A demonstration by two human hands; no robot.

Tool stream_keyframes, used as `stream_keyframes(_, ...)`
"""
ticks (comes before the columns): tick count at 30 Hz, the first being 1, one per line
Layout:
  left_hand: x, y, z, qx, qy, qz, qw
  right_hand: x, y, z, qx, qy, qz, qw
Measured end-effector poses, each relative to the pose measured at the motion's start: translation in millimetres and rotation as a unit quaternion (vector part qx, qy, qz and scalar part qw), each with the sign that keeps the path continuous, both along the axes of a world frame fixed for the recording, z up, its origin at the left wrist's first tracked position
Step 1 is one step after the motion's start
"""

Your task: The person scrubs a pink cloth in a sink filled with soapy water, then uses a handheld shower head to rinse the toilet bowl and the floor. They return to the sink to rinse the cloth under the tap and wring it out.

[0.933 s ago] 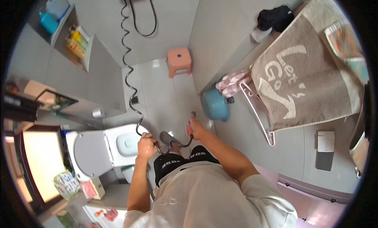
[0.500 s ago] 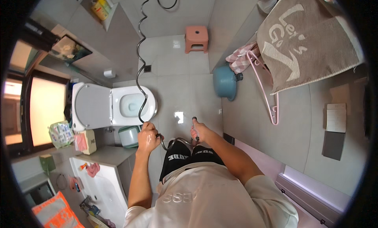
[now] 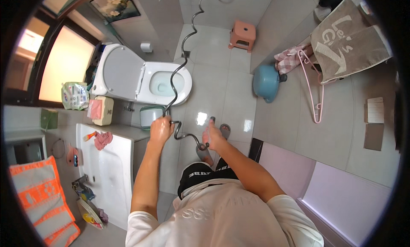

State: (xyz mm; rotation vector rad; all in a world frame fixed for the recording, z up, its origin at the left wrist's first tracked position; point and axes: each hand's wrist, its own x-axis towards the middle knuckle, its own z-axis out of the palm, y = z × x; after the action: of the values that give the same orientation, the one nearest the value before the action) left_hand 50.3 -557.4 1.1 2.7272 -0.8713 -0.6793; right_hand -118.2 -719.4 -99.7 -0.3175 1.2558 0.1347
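Note:
My left hand (image 3: 161,129) is closed around a dark coiled hose (image 3: 172,78), which runs up past the toilet bowl to the far wall. From that fist the hose loops across to my right hand (image 3: 213,137), wrapped around a slim handheld sprayer (image 3: 212,119). The sprayer's dark tip pokes out beyond the fingers, pointing away from me; most of its body is hidden by the hand. No water shows coming from it. Left of the hose stands a white toilet (image 3: 187,88) with its lid raised.
A lidded bin (image 3: 151,116) stands beside the toilet, near my left hand. A white sink (image 3: 121,178) lies at left. Farther off are a pink stool (image 3: 242,35) and a blue basin (image 3: 265,82). A pink hanger (image 3: 308,87) and a brown towel (image 3: 341,53) hang at right.
The view has shifted, so the toilet, stool and basin appear farther right and higher. My slippered feet have come into sight. Both hands keep their grips on hose and sprayer.

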Motion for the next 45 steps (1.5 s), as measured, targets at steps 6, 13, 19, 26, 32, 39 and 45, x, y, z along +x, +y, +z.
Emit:
stream_keyframes(6, 5, 14, 39, -0.169, -0.219, -0.069, 0.958, -1, -42, 62, 0.021, -0.026, -0.106, 0.994)
stream_keyframes(13, -11, 31, 19, -0.267, 0.014, 0.046, 0.962, 11, 9, 38, 0.113, -0.015, 0.094, 0.989)
stream_keyframes(19, 25, 10, 17, -0.394, 0.132, 0.107, 0.903, 51, 70, 26, 0.039, 0.015, 0.160, 0.986)
stream_keyframes(26, 54, 5, 54, -0.661, 0.555, 0.224, 0.452, 78, 78, 7, 0.148, 0.022, 0.208, 0.967)
stream_keyframes(32, 83, 152, 56, -0.343, 0.171, 0.252, 0.889, 117, 124, -1, 0.150, 0.003, 0.226, 0.963)
stream_keyframes(39, 147, 210, 50, -0.223, -0.100, 0.190, 0.951, 199, 231, 18, 0.001, -0.039, 0.364, 0.931)
stream_keyframes(45, 197, 247, 16, -0.283, -0.098, 0.209, 0.931, 253, 243, 35, -0.012, -0.061, 0.367, 0.928)
